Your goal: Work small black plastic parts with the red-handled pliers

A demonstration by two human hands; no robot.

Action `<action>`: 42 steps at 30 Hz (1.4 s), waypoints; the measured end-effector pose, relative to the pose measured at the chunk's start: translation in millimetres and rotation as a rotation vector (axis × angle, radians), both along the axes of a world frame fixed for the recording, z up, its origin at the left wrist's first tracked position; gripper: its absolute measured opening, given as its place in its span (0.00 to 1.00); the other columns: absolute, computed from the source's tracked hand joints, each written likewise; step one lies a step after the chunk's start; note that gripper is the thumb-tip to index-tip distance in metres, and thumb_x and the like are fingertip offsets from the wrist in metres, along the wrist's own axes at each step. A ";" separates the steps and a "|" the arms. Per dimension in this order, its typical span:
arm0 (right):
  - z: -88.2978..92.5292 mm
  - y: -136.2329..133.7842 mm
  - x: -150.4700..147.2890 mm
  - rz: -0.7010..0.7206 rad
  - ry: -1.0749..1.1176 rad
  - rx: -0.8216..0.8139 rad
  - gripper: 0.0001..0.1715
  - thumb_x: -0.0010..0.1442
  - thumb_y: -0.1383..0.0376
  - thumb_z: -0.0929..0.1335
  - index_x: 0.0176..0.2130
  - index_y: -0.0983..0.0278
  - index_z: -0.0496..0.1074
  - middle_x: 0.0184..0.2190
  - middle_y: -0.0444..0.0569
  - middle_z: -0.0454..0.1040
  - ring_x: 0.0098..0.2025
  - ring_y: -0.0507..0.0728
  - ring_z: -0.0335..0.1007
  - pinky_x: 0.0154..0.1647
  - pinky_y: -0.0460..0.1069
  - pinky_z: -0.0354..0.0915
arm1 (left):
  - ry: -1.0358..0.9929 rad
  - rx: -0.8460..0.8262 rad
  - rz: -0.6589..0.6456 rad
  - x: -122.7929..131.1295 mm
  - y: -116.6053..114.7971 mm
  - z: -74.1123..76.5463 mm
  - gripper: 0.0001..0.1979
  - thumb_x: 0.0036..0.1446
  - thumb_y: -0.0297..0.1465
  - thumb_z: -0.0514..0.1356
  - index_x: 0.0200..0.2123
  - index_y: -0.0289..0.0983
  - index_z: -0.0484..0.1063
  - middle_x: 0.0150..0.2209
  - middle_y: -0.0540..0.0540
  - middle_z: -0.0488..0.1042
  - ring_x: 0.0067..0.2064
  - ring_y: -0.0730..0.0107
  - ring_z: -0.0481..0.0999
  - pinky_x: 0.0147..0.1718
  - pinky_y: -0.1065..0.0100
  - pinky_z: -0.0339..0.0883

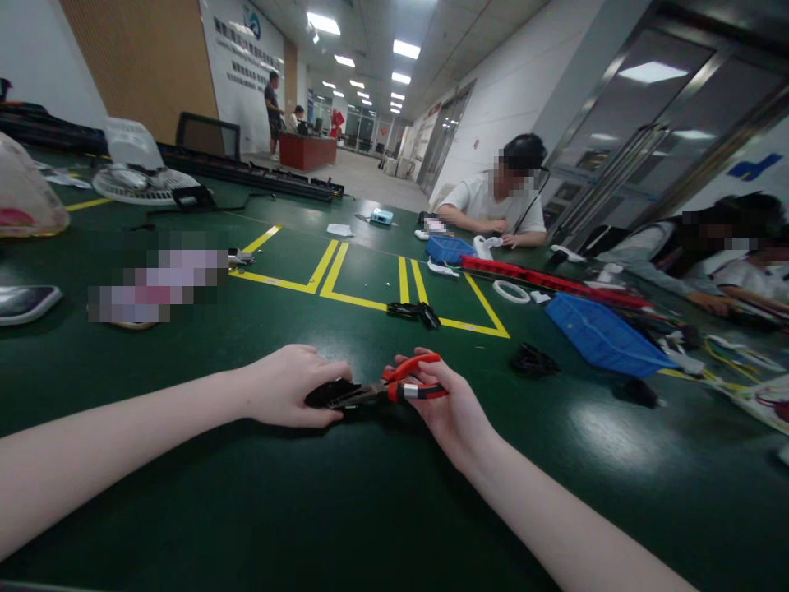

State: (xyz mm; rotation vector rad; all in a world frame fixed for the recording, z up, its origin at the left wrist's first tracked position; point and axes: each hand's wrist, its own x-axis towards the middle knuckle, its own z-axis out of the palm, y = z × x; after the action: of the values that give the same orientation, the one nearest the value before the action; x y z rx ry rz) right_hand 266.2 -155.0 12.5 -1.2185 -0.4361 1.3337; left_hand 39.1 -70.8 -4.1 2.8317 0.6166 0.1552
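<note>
My left hand (289, 385) is closed around a small black part (329, 395), holding it just above or on the green table (259, 510). In my right hand (453, 403) are red-handled pliers (416, 380), with a black and white band on the lower handle. The jaws of the pliers point left and meet the black part; whether they grip it I cannot tell. My left fingers hide much of the part. Beyond my hands, several black pieces (414, 312) lie across the yellow tape.
A blue bin (604, 333) and a black bundle (533, 360) are to the right. A red strip (548, 279) and a white ring (510, 291) lie farther back. A white fan (141, 168) is at far left. A person in a white shirt (493, 201) sits opposite.
</note>
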 end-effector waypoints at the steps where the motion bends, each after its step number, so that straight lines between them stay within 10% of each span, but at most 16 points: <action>1: 0.0 0.3 0.0 -0.001 0.002 0.001 0.17 0.57 0.69 0.69 0.48 0.65 0.65 0.40 0.54 0.81 0.42 0.61 0.81 0.45 0.54 0.74 | -0.006 -0.002 -0.002 0.0 0.6 -0.9 0.17 0.61 0.43 0.59 0.50 0.43 0.68 0.33 0.51 0.76 0.33 0.63 0.74 0.33 0.66 0.59; 42: -4.3 -5.7 -10.4 -0.063 0.051 0.025 0.27 0.47 0.68 0.74 0.46 0.61 0.64 0.40 0.49 0.81 0.43 0.60 0.80 0.46 0.53 0.74 | -0.076 -0.091 0.029 3.4 -8.2 -4.3 0.16 0.59 0.43 0.60 0.47 0.42 0.69 0.32 0.51 0.75 0.32 0.65 0.73 0.33 0.66 0.60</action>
State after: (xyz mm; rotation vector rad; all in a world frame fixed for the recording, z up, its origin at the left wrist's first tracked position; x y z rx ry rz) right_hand 255.7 -160.7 8.3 -1.1660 -0.3739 1.2995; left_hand 42.5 -79.0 -8.4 2.7167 0.6314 0.2331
